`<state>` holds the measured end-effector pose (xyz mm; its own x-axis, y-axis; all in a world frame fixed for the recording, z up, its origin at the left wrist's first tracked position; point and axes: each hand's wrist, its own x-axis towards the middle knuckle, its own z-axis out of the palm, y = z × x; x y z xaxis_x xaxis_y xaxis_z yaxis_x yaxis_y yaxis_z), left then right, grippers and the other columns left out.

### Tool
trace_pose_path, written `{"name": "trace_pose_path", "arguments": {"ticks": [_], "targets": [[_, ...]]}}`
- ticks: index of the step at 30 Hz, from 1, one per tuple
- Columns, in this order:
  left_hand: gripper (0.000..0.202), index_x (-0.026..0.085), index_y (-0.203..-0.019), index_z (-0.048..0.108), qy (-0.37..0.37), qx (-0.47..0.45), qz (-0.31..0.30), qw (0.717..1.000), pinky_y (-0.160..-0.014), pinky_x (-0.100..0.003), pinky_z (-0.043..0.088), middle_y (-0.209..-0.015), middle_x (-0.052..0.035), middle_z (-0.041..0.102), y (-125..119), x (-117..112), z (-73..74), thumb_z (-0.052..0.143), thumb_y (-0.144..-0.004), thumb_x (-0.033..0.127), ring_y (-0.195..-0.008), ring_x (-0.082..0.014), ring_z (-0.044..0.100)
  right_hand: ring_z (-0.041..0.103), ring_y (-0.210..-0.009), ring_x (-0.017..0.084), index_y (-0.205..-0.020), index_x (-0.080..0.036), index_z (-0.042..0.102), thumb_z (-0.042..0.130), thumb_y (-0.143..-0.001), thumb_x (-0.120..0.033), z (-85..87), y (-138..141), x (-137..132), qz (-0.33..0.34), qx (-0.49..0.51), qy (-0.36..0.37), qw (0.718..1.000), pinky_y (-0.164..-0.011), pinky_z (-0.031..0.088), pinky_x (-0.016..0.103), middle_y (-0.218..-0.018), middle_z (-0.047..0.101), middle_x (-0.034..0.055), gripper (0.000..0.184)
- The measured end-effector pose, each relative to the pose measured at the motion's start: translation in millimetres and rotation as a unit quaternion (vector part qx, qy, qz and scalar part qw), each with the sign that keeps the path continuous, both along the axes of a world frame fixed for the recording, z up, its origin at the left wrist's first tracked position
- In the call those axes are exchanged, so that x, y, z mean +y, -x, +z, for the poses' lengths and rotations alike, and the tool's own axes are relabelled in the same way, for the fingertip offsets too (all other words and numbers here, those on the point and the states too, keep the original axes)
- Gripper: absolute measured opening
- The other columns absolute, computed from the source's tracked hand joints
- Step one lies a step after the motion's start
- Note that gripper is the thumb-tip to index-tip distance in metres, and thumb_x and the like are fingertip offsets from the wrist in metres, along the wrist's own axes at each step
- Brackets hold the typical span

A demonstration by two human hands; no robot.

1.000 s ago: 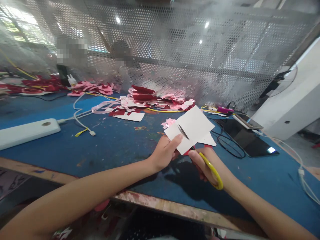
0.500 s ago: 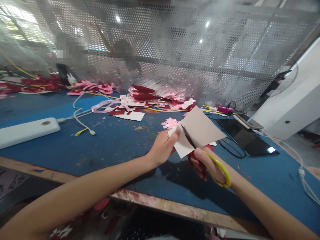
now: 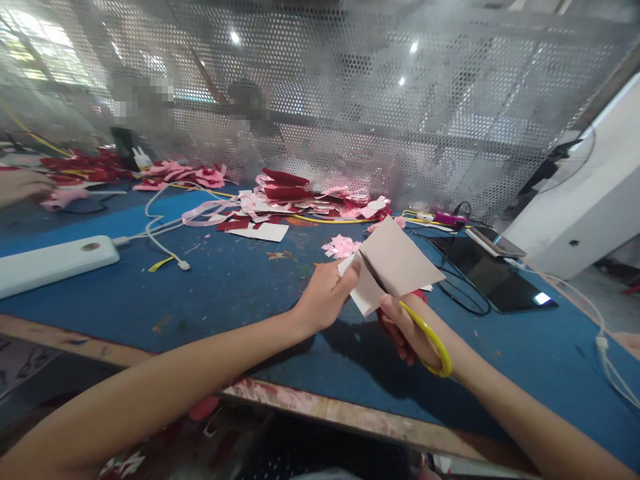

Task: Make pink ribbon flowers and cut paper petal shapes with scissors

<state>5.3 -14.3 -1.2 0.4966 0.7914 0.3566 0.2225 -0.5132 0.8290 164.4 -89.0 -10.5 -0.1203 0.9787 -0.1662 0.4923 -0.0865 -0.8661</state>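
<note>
My left hand [image 3: 325,297] pinches the near left corner of a white paper sheet [image 3: 400,260], held above the blue table [image 3: 225,287]. My right hand [image 3: 407,327] grips scissors [image 3: 425,337] with a yellow and red handle. The blade runs into the sheet along a slit near its left edge. A red underside shows below the sheet by my right fingers.
Piles of red, pink and white paper scraps [image 3: 295,200] lie at the table's back. A white power strip [image 3: 50,260] and cables [image 3: 160,233] lie at the left. A dark tablet [image 3: 493,277] and phone [image 3: 493,243] sit at the right. Another person's hand [image 3: 20,183] rests far left. A perforated metal screen [image 3: 350,100] stands behind.
The sheet has tilted and turned so its right side rises. The scissors cut further into it. Another person's hand has come into view at the far left.
</note>
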Motion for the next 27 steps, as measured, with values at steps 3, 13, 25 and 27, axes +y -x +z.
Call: {"name": "trace_pose_path", "arguments": {"ticks": [3, 13, 25, 27], "targets": [[0.046, 0.017, -0.06, 0.041, 0.001, 0.006, 0.005, 1.0, -0.047, -0.021, 0.028, -0.049, 0.0035, 0.042, 0, 0, -0.1, 0.029, -0.091, 0.048, -0.05, -0.0095, 0.038, 0.041, -0.028, 0.01, -0.049, -0.021, 0.037, 0.028, -0.069, -0.085, 2.0, 0, 0, -0.014, -0.008, 0.002, 1.0, -0.028, 0.034, 0.019, -0.036, 0.037, -0.0032, 0.067], [0.043, 0.017, -0.062, 0.041, -0.011, 0.011, 0.007, 1.0, -0.048, -0.021, 0.029, -0.049, 0.0038, 0.042, 1, 0, 1.1, 0.029, -0.092, 0.045, -0.05, -0.0096, 0.04, 0.034, -0.024, 0.008, -0.045, -0.022, 0.034, 0.039, -0.072, -0.076, 6.9, -1, 1, -0.047, -0.03, 0.019, 0.998, -0.026, 0.027, 0.02, -0.029, 0.033, -0.0043, 0.06], [0.045, 0.017, -0.059, 0.04, -0.048, 0.053, -0.029, 0.997, -0.047, -0.021, 0.027, -0.047, 0.0044, 0.039, 1, -9, 3.6, 0.029, -0.092, 0.045, -0.048, -0.0087, 0.037, 0.043, -0.039, 0.012, -0.053, -0.02, 0.048, 0.042, -0.074, -0.072, 2.0, -6, 5, -0.002, 0.038, -0.085, 0.996, -0.039, 0.04, 0.024, -0.043, 0.044, -0.0019, 0.056], [0.045, 0.017, -0.058, 0.039, -0.055, 0.057, -0.026, 0.997, -0.046, -0.021, 0.027, -0.046, 0.0045, 0.039, 1, -10, 3.9, 0.028, -0.092, 0.045, -0.047, -0.0086, 0.037, 0.044, -0.04, 0.013, -0.06, -0.02, 0.055, 0.041, -0.074, -0.073, 2.8, -4, 4, -0.008, 0.035, -0.095, 0.995, -0.04, 0.039, 0.025, -0.044, 0.045, -0.0015, 0.057]]}}
